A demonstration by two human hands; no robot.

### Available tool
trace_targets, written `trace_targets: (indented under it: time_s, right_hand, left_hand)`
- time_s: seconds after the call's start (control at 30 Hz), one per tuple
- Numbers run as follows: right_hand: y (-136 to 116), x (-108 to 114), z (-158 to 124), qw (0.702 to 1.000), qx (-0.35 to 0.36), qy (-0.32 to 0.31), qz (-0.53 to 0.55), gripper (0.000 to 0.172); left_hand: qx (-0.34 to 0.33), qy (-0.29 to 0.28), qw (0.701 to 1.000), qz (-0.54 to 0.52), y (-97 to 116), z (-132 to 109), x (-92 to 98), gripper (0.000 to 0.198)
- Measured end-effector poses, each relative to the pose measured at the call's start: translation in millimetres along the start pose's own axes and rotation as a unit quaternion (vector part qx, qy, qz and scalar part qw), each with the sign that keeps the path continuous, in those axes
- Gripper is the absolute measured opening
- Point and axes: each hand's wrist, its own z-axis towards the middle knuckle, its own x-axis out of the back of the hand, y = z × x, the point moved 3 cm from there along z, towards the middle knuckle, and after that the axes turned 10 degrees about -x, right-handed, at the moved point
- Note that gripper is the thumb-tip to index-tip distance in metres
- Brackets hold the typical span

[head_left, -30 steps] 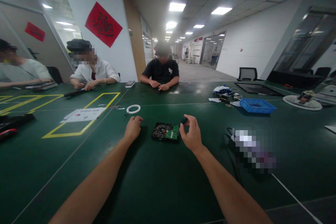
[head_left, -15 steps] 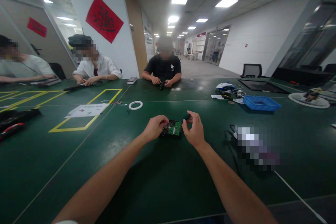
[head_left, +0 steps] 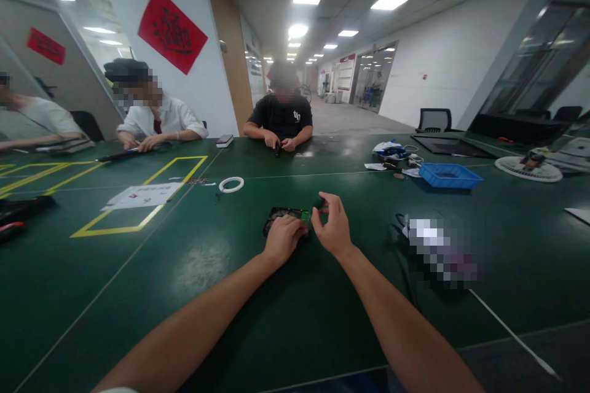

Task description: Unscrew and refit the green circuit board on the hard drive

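Observation:
A shallow black case (head_left: 273, 216) with a green circuit board (head_left: 305, 215) in it lies on the table in front of me. My left hand (head_left: 286, 236) reaches over the case from the near side and covers much of the board. Its fingers are drawn together, with the fingertips on the board near the right end. Just right of the case, my right hand (head_left: 332, 221) is raised a little. Between thumb and forefinger it pinches a small dark piece (head_left: 318, 202), whose kind I cannot make out.
The green table (head_left: 207, 319) carries a white ring (head_left: 231, 185), a paper sheet (head_left: 141, 196) and a blue tray (head_left: 449, 177). A blurred-out object (head_left: 440, 252) with a dark cable lies to the right. A person (head_left: 279, 116) sits opposite; others sit at left.
My left hand has moved from the left end of the case across the board to its right end, now hiding most of it. My right hand still pinches the dark piece. The view turned slightly right.

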Motion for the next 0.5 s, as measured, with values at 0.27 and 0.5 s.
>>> trace_targets:
  time_s: [0.27,0.5]
  right_hand:
    - [-4.4,1.6,0.4,1.0,0.007,0.009,0.001,0.043]
    - [-1.3,1.6,0.6,1.0,-0.001,0.008,0.002,0.041]
  left_hand:
    - [-0.018,-0.003,1.0,-0.004,-3.8,-5.5,0.9,0.015]
    - [-0.006,0.019,0.999,-0.039,-8.5,-5.5,-0.2,0.011]
